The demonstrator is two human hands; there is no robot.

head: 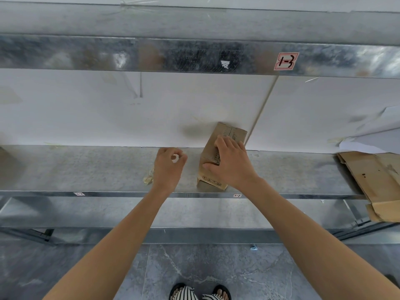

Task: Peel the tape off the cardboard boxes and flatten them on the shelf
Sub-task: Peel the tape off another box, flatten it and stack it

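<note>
Cardboard box [218, 156] sat on the metal shelf [86, 169], right of centre, not yet flattened. Right hand [231, 163] gripped it, thumb on the left face and fingers curled over the top. Left hand [171, 163] hung just beside the box, fingers curled to the thumb; couldn't tell if it pinched tape. Tape wad [149, 179] lay by the left wrist.

Risks, my read:
- One-hand hold, so a hard peel could drag the box off the front edge.
- Tape could tear short or strip the paper.
- Flat cardboard [372, 180] overhung the shelf at right and could slide off if bumped.
</note>
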